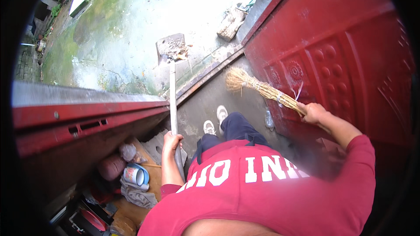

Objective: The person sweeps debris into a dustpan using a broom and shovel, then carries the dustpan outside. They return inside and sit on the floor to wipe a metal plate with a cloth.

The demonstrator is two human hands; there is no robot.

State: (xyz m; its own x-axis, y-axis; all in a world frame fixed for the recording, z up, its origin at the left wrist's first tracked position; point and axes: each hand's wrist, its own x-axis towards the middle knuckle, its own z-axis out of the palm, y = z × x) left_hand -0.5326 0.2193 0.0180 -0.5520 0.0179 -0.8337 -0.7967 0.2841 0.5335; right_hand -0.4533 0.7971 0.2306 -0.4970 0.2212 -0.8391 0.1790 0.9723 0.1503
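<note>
My left hand (173, 141) is closed around a pale long handle (173, 105), which reaches from beside my body out over the doorway sill. At its far end is a shovel or dustpan (170, 44) bearing debris, resting on the concrete outside. In my right hand (314, 113) is the bound end of a short straw broom (272, 92). Its bristles point left, above the floor inside the doorway, and look slightly blurred. White string ties hang at the broom's middle. Whether the bristles touch the floor cannot be told.
A red embossed metal door (354, 62) stands at the right, with a plastic bottle (269, 119) at its foot. The metal sill (210, 75) crosses ahead. Another red door panel (92, 113) is at the left, near a shelf holding an enamel mug (133, 175). A log (231, 24) lies outside.
</note>
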